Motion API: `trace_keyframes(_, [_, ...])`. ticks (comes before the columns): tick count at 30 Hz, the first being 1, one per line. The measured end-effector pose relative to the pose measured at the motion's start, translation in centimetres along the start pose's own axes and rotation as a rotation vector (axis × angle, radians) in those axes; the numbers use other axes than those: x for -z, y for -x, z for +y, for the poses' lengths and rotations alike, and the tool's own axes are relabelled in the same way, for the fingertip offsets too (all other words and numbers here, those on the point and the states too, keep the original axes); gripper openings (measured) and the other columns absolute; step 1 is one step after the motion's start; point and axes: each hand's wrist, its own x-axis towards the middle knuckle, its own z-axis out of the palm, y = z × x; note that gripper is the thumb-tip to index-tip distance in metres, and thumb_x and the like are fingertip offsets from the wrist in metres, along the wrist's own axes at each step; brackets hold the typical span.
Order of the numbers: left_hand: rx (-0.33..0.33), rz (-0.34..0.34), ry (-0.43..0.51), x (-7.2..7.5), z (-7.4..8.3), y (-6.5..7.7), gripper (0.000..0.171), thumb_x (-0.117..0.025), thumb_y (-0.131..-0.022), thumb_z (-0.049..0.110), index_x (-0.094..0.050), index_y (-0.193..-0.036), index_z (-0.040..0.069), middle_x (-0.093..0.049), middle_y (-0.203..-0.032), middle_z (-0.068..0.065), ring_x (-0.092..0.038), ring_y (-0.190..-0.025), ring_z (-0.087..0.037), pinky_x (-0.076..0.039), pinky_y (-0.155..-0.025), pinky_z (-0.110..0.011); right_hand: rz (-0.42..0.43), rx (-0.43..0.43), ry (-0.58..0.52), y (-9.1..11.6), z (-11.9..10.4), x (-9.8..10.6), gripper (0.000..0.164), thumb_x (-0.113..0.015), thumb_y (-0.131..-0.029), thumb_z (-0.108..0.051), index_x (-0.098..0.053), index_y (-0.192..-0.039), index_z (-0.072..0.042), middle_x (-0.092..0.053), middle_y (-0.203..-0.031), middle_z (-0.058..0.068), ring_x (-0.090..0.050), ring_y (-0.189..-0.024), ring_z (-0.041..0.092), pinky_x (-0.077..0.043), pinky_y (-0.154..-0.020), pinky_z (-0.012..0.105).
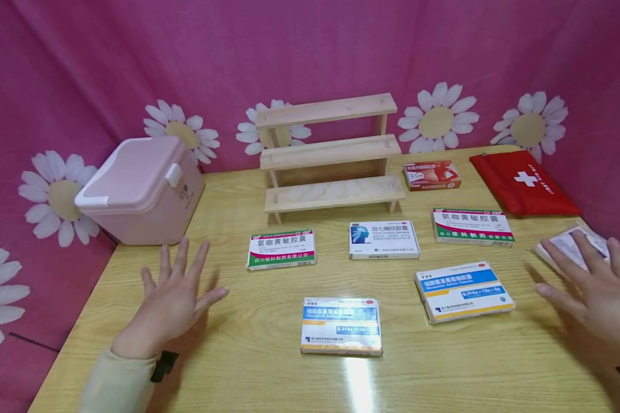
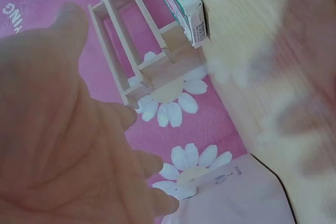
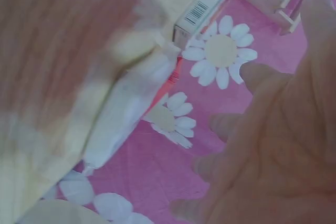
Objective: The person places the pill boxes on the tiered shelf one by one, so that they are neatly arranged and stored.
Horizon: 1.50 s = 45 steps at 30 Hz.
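Left hand (image 1: 167, 307): fingers spread, holding nothing
Right hand (image 1: 604, 295): also spread, holding nothing, cut off at head view's right edge
Left green box (image 1: 281, 249): in front of shelf (image 1: 336, 195), long axis left-right, label up
Packet (image 1: 563, 242): at right fingers, partly hidden in head view; right wrist view shows it clear of fingers, hazy

Looks like a staged tabletop set, room type unclear: wood-grain desk (image 1: 227, 367) against hung pink daisy cloth (image 1: 330, 51), laid out with medicine boxes (image 1: 384, 240), a rack (image 1: 334, 194), red first-aid pouch (image 1: 527, 186), pink bin (image 1: 144, 198).
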Motion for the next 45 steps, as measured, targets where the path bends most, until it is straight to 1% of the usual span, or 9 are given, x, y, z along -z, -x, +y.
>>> trace_keyframes(3, [-0.045,0.006,0.002,0.4,-0.1,-0.8,0.088,-0.051,-0.097,0.059,-0.006,-0.161,0.018,0.003,-0.162,-0.025,0.012,-0.141,-0.054,0.002,-0.095,-0.084,-0.022,0.002,0.009,-0.4,-0.5,0.7,0.08,-0.051,-0.101,-0.049,-0.003,-0.16,-0.025,0.005,-0.158,0.031,0.025,-0.137,0.053,0.019,-0.103,0.07])
trace_keyframes(6, [-0.111,0.033,0.027,1.1,-0.3,-2.6,0.081,-0.053,-0.098,0.053,-0.018,-0.159,0.013,-0.015,-0.16,-0.026,-0.007,-0.143,-0.054,-0.007,-0.103,-0.079,-0.049,0.03,0.027,-1.5,-1.4,2.0,0.082,-0.058,-0.098,-0.047,-0.01,-0.16,-0.025,-0.003,-0.159,0.03,0.015,-0.139,0.057,0.011,-0.101,0.076])
trace_keyframes(11, [-0.155,0.025,0.222,2.1,-0.6,-8.1,0.064,-0.057,-0.101,0.04,-0.04,-0.15,0.004,-0.05,-0.142,-0.022,-0.046,-0.129,-0.042,-0.038,-0.103,-0.058,-0.021,0.175,0.012,-4.5,-4.1,3.8,0.084,-0.08,-0.083,-0.039,-0.041,-0.151,-0.01,-0.036,-0.148,0.031,-0.031,-0.131,0.058,-0.031,-0.096,0.075])
trace_keyframes(16, [-0.071,-0.052,0.471,2.0,-0.5,-13.7,0.051,-0.056,-0.102,0.036,-0.05,-0.144,0.008,-0.063,-0.123,-0.017,-0.061,-0.105,-0.032,-0.052,-0.08,-0.044,-0.115,0.183,-0.04,-8.1,-8.5,4.5,0.071,-0.081,-0.083,-0.034,-0.054,-0.141,-0.004,-0.049,-0.14,0.027,-0.044,-0.126,0.05,-0.042,-0.093,0.067])
trace_keyframes(20, [0.007,-0.061,0.629,1.5,0.3,-16.4,0.049,-0.055,-0.102,0.035,-0.053,-0.142,0.006,-0.065,-0.121,-0.016,-0.064,-0.101,-0.033,-0.053,-0.082,-0.041,-0.153,0.272,-0.082,-10.4,-12.6,4.2,0.058,-0.079,-0.087,-0.025,-0.058,-0.138,-0.005,-0.057,-0.134,0.024,-0.05,-0.124,0.046,-0.044,-0.095,0.062])
trace_keyframes(26, [0.133,-0.057,0.752,0.4,2.1,-17.8,0.045,-0.059,-0.101,0.031,-0.057,-0.137,0.004,-0.065,-0.12,-0.015,-0.064,-0.098,-0.036,-0.053,-0.085,-0.045,-0.184,0.386,-0.126,-13.3,-19.2,2.7,0.046,-0.077,-0.089,-0.021,-0.065,-0.131,-0.007,-0.065,-0.123,0.016,-0.062,-0.112,0.035,-0.051,-0.091,0.051])
trace_keyframes(33, [0.331,-0.138,1.081,-1.1,3.9,-17.9,0.05,-0.065,-0.098,0.026,-0.052,-0.142,0.008,-0.056,-0.125,-0.009,-0.054,-0.104,-0.033,-0.049,-0.09,-0.041,-0.262,0.509,-0.124,-16.4,-25.2,0.6,0.048,-0.075,-0.091,-0.023,-0.063,-0.131,-0.001,-0.062,-0.128,0.019,-0.063,-0.112,0.032,-0.05,-0.095,0.045])
trace_keyframes(40, [0.316,-0.126,0.95,-1.2,4.1,-18.1,0.043,-0.064,-0.099,0.019,-0.056,-0.139,0.005,-0.059,-0.118,-0.013,-0.057,-0.095,-0.032,-0.052,-0.084,-0.04,-0.364,0.547,-0.126,-18.9,-29.6,-1.7,0.062,-0.076,-0.089,-0.035,-0.058,-0.135,0.002,-0.053,-0.139,0.02,-0.052,-0.126,0.033,-0.042,-0.106,0.042])
trace_keyframes(45, [0.28,-0.129,0.867,-1.3,4.1,-18.5,0.041,-0.064,-0.099,0.02,-0.058,-0.136,0.003,-0.063,-0.111,-0.017,-0.059,-0.091,-0.03,-0.053,-0.079,-0.038,-0.431,0.505,-0.066,-19.8,-31.7,-3.4,0.078,-0.079,-0.082,-0.048,-0.054,-0.14,-0.002,-0.048,-0.145,0.016,-0.046,-0.131,0.032,-0.038,-0.109,0.043])
